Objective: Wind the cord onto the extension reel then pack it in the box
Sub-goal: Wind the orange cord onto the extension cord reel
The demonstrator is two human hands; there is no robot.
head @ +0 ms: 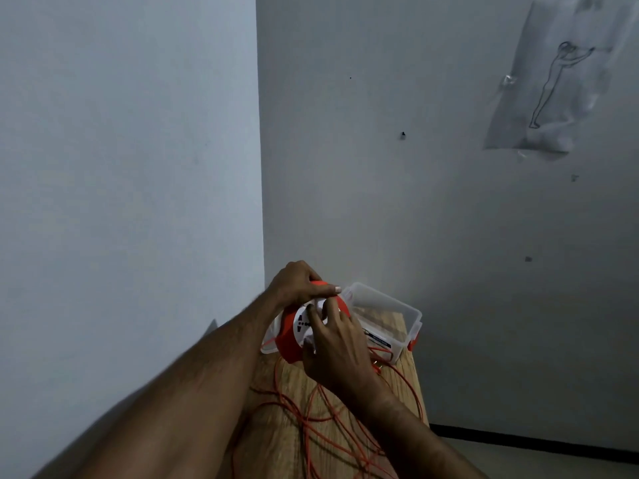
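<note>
Loose loops of orange cord (pixel 332 423) lay all over the narrow wooden table (pixel 276 426) in front of me, so there was little bare wood to put a hand down. The clear box (pixel 387 305) stood open at the far end. Walls closed in right behind it and along my left side.
</note>
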